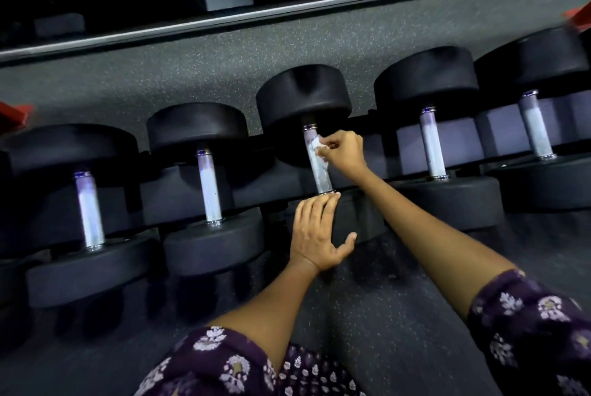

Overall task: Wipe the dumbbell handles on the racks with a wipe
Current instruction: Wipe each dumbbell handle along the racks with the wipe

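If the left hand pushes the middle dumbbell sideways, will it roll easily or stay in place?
The middle dumbbell probably stays put: its thick black heads look heavy for their size. The heads are round, so it might roll on a flat floor, but here it seems to sit in the rack. The left hand lies flat on its near head.

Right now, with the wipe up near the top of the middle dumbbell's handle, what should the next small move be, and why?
Probably draw the wipe down the handle toward the near collar. The right hand pinches it against the upper part only, so the bare knurled stretch below looks unwiped. The left hand lies flat on the near head, steadying the dumbbell.
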